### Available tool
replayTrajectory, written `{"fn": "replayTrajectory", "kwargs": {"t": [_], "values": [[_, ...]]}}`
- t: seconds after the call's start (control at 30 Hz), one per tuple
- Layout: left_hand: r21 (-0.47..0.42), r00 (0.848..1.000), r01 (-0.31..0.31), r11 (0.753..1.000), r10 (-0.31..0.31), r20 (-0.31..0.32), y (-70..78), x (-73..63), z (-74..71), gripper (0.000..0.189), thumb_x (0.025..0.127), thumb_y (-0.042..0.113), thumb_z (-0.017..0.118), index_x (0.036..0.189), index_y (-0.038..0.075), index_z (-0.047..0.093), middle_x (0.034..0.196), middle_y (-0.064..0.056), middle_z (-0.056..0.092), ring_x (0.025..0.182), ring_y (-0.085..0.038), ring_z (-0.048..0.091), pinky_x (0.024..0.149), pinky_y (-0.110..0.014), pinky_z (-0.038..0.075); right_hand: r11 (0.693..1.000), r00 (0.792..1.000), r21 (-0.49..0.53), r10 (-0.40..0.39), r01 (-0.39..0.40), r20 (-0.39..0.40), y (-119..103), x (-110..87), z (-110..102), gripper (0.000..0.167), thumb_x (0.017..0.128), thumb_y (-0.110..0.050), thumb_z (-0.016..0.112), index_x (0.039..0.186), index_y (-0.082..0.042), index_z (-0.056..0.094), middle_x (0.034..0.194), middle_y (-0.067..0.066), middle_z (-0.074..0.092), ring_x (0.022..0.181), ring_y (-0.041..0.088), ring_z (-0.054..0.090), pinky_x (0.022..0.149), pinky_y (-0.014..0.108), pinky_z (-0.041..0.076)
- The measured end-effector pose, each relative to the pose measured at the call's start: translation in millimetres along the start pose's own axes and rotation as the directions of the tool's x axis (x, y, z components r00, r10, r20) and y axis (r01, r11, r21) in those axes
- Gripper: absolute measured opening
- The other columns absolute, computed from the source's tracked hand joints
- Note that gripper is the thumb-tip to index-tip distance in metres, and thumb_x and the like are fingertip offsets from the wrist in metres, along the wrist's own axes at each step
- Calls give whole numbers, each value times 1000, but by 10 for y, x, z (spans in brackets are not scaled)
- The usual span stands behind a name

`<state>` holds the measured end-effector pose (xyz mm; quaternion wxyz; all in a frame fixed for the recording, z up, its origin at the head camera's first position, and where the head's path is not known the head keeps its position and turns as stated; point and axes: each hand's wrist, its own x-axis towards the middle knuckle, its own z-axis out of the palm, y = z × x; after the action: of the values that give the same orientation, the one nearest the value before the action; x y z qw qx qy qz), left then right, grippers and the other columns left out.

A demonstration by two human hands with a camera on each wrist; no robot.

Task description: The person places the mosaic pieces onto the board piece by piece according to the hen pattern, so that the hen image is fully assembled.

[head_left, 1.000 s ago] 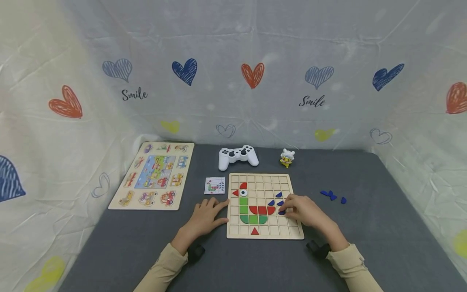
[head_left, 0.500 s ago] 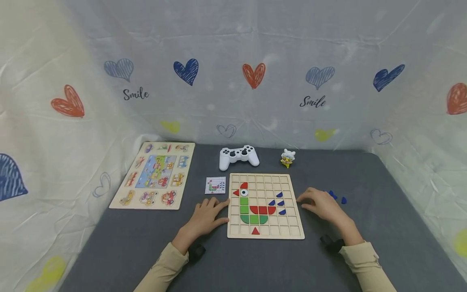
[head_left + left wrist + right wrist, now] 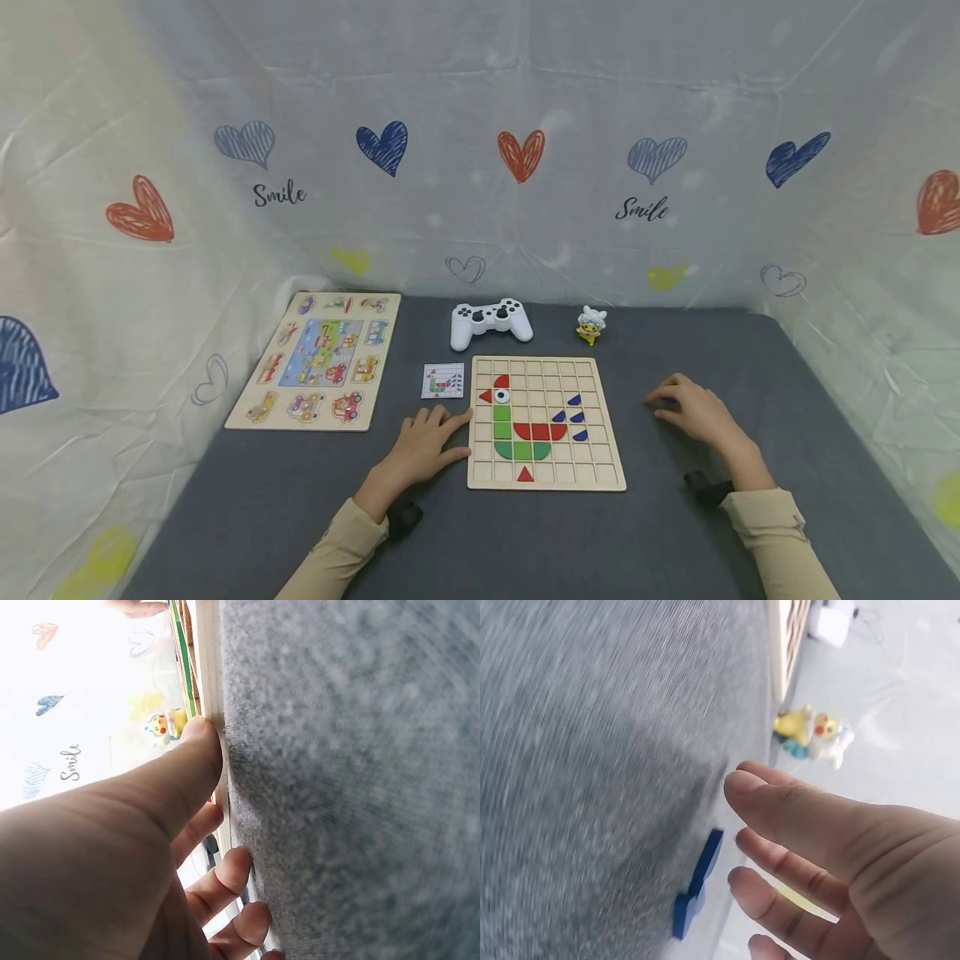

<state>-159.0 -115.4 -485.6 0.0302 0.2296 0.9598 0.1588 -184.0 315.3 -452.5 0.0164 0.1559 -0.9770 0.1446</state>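
My left hand lies beside a wooden grid board, its thumb and index fingertip touching the left edge. On the board, a bird shape is made of green squares, red tiles, an eye tile and several blue tiles. Right of the board, my right hand hovers low over the cloth with fingers loosely bent and nothing between them. Loose blue tiles lie just beyond its fingertips in the right wrist view; in the head view the hand hides them.
A small picture card lies left of the board. Behind stand a white game controller and a small yellow-and-white figurine. A wooden vehicle puzzle is at the back left. A heart-printed curtain encloses the dark cloth-covered table.
My right hand let go of a blue tile on the board's right side, then moved right, off the board, to over the loose blue tiles. My left hand stayed at the board's edge.
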Motion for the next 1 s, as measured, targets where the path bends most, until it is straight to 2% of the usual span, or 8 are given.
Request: {"fn": "replayTrajectory", "kwargs": {"t": [0.2, 0.4, 0.7, 1.0], "values": [[-3, 1000, -1, 1000, 1, -5, 9, 4, -5, 60, 86, 47, 59, 139, 21, 45, 103, -7, 48, 87, -22, 39, 74, -43, 32, 999, 999, -12, 36, -35, 26, 99, 7, -20, 21, 81, -8, 69, 102, -8, 70, 104, 18, 54, 84, 33, 57, 64, 45, 45], [4, 1000, 5, 1000, -5, -2, -8, 0, -12, 60, 86, 45, 59, 139, 20, 45, 104, -7, 48, 87, -22, 39, 74, -43, 31, 999, 999, -19, 29, -28, 33, 132, 37, -21, 23, 84, -4, 64, 107, -6, 67, 101, 19, 57, 84, 35, 57, 64, 47, 45], [2, 1000, 9, 1000, -9, 8, -3, 1, -21, 60, 87, 47, 58, 139, 21, 45, 104, -7, 48, 86, -22, 39, 74, -43, 31, 997, 997, 5, 70, -71, 21, 186, 114, -16, 21, 81, -4, 68, 102, -5, 69, 86, 8, 61, 71, 20, 56, 58, 38, 42], [16, 1000, 9, 1000, -9, 8, 5, 1, 5, 60, 87, 47, 58, 139, 22, 45, 104, -6, 47, 87, -21, 38, 75, -43, 32, 997, 997, 21, 81, -81, -13, 174, 132, 14, 13, 81, -7, 68, 94, -5, 70, 80, 5, 63, 63, 15, 54, 54, 34, 40]]}}
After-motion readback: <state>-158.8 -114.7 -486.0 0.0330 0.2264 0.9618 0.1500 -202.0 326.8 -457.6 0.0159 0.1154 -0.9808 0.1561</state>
